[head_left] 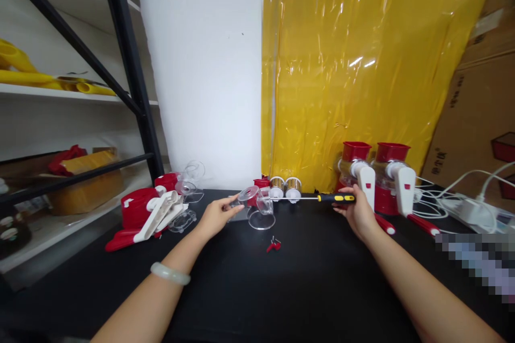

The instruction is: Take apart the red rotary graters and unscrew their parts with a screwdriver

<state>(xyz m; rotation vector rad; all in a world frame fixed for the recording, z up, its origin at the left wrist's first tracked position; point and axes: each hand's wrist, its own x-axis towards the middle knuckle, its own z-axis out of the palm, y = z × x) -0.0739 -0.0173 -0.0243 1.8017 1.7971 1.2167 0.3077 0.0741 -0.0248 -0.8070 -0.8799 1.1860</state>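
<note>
My left hand [218, 216] is closed on the edge of a clear plastic grater housing [261, 220], tilted on its side above the black table. A screwdriver [337, 198] with a yellow and black handle lies in the closed fingers of my right hand [357, 211]. Its thin shaft points left and its end meets the housing's right-hand opening; the exact tip is hard to see through the plastic. On the table below the housing lie small red parts [274, 246] with metal pins. Behind it stand two drum graters [293, 188] with white rims.
At the right stand two assembled red and white rotary graters [358, 171] with crank handles, beside white cables [432, 198] and a power strip [475, 211]. Red bases and white cranks [159, 214] are piled at the left, near more clear housings [190, 185]. A shelf rack [132, 86] borders the left side.
</note>
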